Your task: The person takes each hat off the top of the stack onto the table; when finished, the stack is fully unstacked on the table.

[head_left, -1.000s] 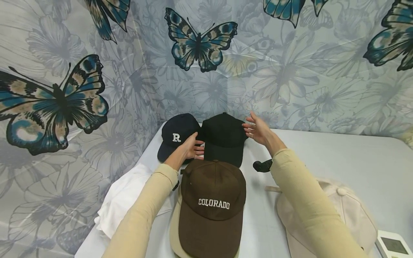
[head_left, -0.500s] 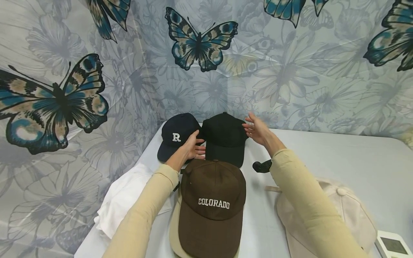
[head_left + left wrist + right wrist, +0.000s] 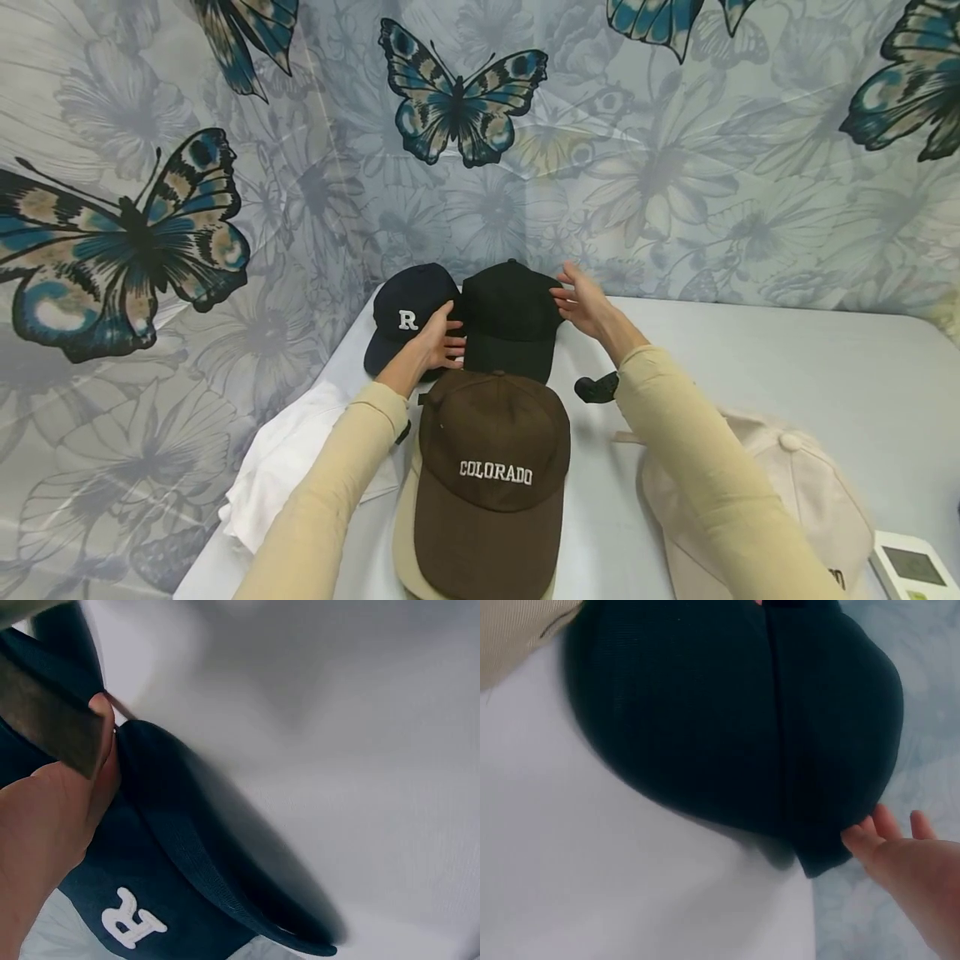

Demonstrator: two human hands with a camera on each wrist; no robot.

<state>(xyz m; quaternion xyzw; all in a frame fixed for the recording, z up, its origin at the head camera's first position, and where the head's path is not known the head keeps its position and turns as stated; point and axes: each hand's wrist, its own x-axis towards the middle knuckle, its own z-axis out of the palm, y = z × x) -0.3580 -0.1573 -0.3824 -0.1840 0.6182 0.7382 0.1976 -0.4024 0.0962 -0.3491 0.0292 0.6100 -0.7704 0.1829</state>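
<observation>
Black cap (image 3: 510, 312) mid-frame, just behind the brown cap (image 3: 491, 475). Left hand (image 3: 435, 343) and right hand (image 3: 588, 310) flank it, fingers loosely extended, neither gripping; probably placed so to square it up.

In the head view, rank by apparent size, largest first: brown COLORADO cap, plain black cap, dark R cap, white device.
1. Brown COLORADO cap
2. Plain black cap and dark R cap: too alike to rank, left hand partly covering the latter
3. White device, partly cropped
</observation>
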